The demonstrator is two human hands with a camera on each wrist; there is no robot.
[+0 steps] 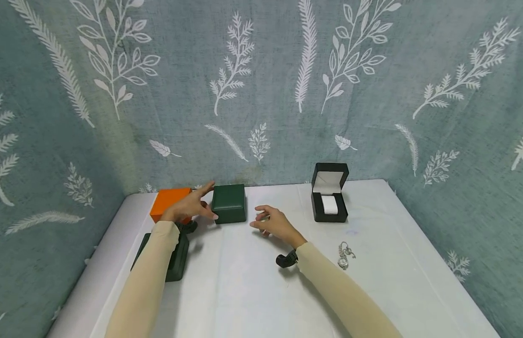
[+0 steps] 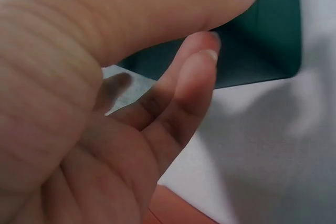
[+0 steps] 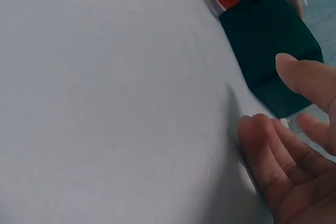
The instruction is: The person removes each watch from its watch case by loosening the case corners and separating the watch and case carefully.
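A dark green closed box (image 1: 229,203) stands at the back of the white table, between the two hands. My left hand (image 1: 191,205) is at its left side, index finger extended toward the back corner and thumb at the front left edge. In the left wrist view the thumb overlaps the green box (image 2: 278,30); whether it presses on it I cannot tell. To the box's right, my right hand (image 1: 278,224) hovers with fingers loosely bent and nothing in them. The right wrist view shows a gap between these fingers and the green box (image 3: 268,35).
An orange box (image 1: 170,202) sits behind the left wrist. Another dark green box (image 1: 177,263) lies partly hidden under the left forearm. At the right stands an opened black watch box (image 1: 330,206) with a white cushion, and a silver watch (image 1: 343,261) with a chain-like band lies before it.
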